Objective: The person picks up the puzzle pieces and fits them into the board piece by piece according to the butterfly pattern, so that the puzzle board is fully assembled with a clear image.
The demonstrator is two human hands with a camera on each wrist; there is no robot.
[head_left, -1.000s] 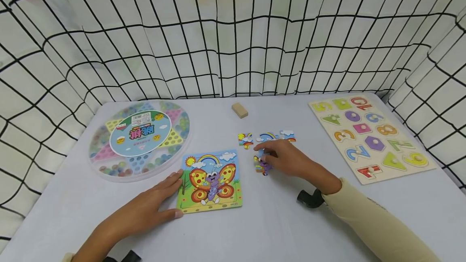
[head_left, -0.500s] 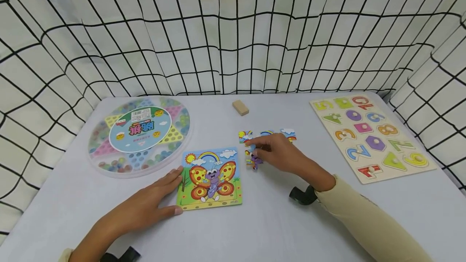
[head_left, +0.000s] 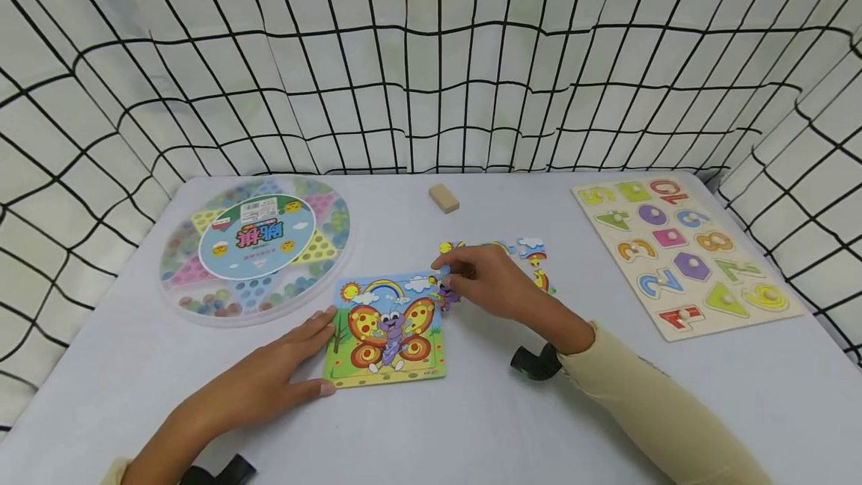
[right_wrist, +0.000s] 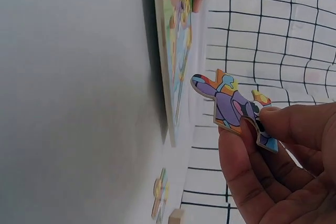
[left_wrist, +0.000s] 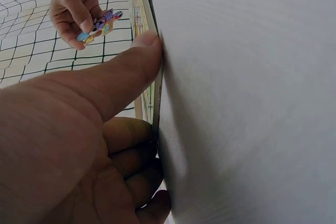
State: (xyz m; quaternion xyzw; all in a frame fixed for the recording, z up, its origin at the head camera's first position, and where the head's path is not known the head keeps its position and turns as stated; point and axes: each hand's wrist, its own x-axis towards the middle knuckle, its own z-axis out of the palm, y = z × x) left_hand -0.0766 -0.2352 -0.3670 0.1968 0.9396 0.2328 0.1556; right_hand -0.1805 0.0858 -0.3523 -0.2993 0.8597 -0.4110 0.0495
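A square butterfly puzzle board [head_left: 393,367] lies on the white table. My left hand [head_left: 269,376] rests at its left side, fingers and thumb touching the edge. Between thumb and fingers, my right hand [head_left: 494,283] pinches a jigsaw piece [right_wrist: 228,107] with a purple butterfly face on it. That piece is held in the air by the board's upper right corner. Other loose jigsaw pieces lie behind the right hand, among them a cloud-and-rainbow piece [head_left: 532,247] and a yellow-and-red one [head_left: 542,279]; the hand partly covers some of them.
A round marble game case [head_left: 256,245] stands at the left. A wooden number-and-shape board [head_left: 673,249] lies at the right. A small wooden block [head_left: 444,198] is farther back. Black netting [head_left: 438,88] encloses the table's back and sides.
My right hand has carried the butterfly-face jigsaw piece leftward to the board's upper right corner, uncovering loose pieces on the right. The left hand stays at the board's edge.
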